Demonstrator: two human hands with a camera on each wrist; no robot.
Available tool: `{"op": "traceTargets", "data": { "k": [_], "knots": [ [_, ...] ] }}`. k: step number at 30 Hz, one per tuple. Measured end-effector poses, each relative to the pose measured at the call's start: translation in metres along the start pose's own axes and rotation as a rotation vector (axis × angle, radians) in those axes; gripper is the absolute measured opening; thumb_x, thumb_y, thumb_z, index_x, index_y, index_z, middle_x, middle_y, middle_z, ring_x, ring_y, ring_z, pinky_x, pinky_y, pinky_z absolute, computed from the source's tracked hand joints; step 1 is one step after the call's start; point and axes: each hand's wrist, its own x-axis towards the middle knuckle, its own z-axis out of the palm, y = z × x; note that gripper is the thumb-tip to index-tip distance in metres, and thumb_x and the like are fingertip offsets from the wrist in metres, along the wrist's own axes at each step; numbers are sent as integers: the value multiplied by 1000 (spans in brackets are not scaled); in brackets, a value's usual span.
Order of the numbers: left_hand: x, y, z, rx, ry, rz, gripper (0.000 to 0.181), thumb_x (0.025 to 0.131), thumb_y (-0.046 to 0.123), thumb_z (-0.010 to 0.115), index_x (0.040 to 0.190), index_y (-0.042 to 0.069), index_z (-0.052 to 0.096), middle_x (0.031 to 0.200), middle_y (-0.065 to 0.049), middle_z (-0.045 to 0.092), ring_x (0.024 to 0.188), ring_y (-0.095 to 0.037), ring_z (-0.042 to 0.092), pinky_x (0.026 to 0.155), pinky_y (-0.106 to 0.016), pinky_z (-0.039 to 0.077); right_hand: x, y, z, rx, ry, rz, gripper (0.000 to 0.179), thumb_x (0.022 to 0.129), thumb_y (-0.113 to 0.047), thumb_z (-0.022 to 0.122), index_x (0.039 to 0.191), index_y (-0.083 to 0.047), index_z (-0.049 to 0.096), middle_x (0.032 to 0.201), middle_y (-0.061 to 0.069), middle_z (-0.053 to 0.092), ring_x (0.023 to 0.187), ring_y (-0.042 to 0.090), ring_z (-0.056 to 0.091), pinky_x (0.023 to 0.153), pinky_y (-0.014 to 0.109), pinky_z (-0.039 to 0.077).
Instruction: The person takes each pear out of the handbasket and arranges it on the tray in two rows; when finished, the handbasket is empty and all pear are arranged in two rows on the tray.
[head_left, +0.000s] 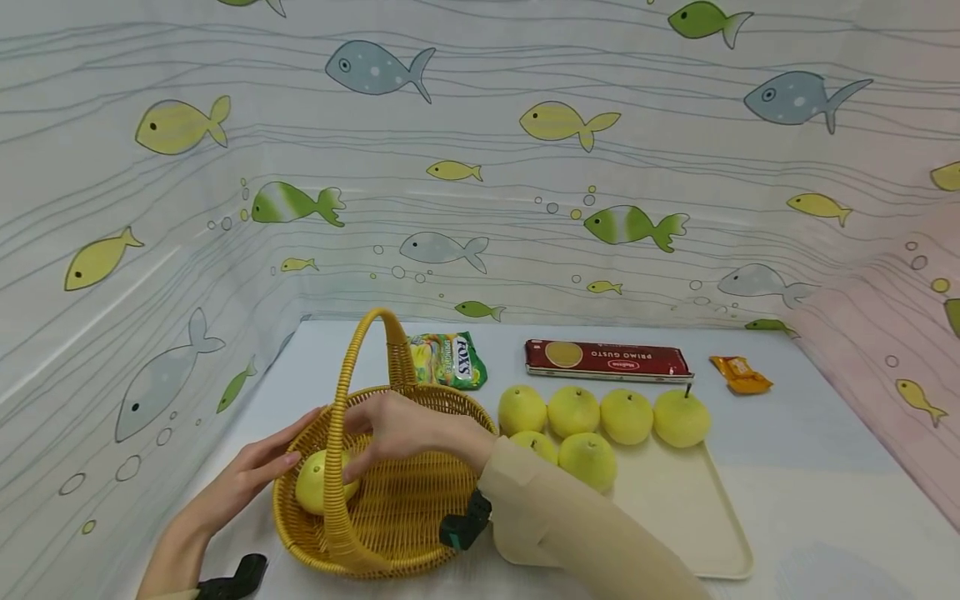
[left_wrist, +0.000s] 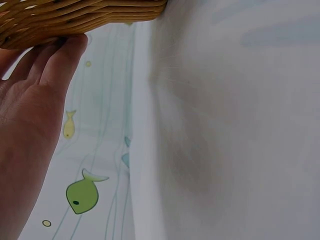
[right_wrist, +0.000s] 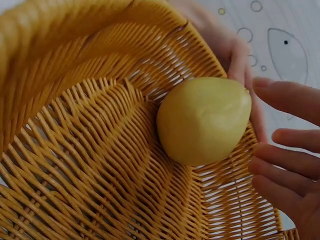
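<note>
In the head view a yellow wicker basket (head_left: 405,500) with a tall arched handle stands in front of the person. One round yellow pear (right_wrist: 202,122) lies against its left inner wall, partly covered by the handle in the head view. Reaching over the basket, the right hand (head_left: 401,429) has its spread fingers right beside the pear, uncurled in the right wrist view. The left hand (head_left: 255,467) rests its fingers against the outside of the basket at the left rim; the left wrist view shows those fingertips on the weave.
A cream tray (head_left: 667,517) right of the basket carries several yellow pears (head_left: 587,462) toward its far side. Behind them lie a long red biscuit pack (head_left: 607,360), a green Fox's candy bag (head_left: 450,360) and a small orange packet (head_left: 741,375). Fish-printed walls (head_left: 480,150) enclose the table.
</note>
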Motion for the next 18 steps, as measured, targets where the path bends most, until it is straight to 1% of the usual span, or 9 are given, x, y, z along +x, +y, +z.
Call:
{"op": "traceTargets", "data": {
  "k": [3,5,7,10,11,14,15,17,18],
  "knots": [
    [-1,0,-1,-10,-5,11,55,108,7,35,161,12,20,167,0,21,142,13,26,103,-6,29,6,-1,3,-50,-67,16,48,81,-36,84,124,-21,69,124,-13,68,117,0,60,97,12,44],
    [-2,1,-2,-18,-10,16,56,108,6,34,161,12,19,167,-1,20,142,13,25,104,-6,29,9,-2,6,-84,-102,36,46,80,-37,85,121,-22,69,120,-15,67,114,-2,59,94,11,44],
    [-2,1,-2,-22,-11,18,56,108,6,34,161,12,19,167,0,21,142,12,25,104,-6,29,12,-3,8,-108,-116,51,44,80,-38,85,118,-22,69,116,-14,66,109,-2,59,90,11,45],
    [-2,1,-2,-15,-6,21,56,108,6,34,161,12,20,166,0,21,143,12,25,104,-6,28,14,-4,12,-135,-113,68,41,79,-38,85,113,-21,69,114,-12,65,105,-1,59,85,10,45],
    [-2,1,-1,-12,-4,21,56,108,6,34,161,13,20,166,0,21,143,12,25,104,-6,28,15,-5,13,-145,-112,74,40,79,-38,85,112,-20,68,111,-10,65,100,0,59,81,10,45],
    [-1,0,-1,-9,0,19,56,107,6,35,161,12,20,167,-4,20,143,13,24,104,-5,27,18,-5,17,-161,-123,76,45,81,-35,84,120,-19,69,102,-10,64,86,-1,54,71,11,43],
    [-1,-1,-1,-12,-1,23,56,107,6,35,161,11,20,167,-6,19,143,12,24,105,-5,27,19,-5,19,-164,-138,86,43,81,-34,84,119,-19,69,96,-10,63,79,0,51,67,12,42],
    [-1,-1,-1,-13,1,20,56,107,7,35,161,10,20,167,-9,18,143,13,23,105,-5,27,21,-5,22,-175,-177,85,41,82,-31,84,118,-19,70,89,-10,60,73,2,47,62,14,40],
    [-1,-2,-1,-14,1,21,56,107,7,35,161,10,20,166,-10,18,143,13,23,105,-5,27,21,-6,24,-176,-195,80,44,81,-30,84,122,-19,70,92,-11,62,74,1,47,63,13,41]
  ]
}}
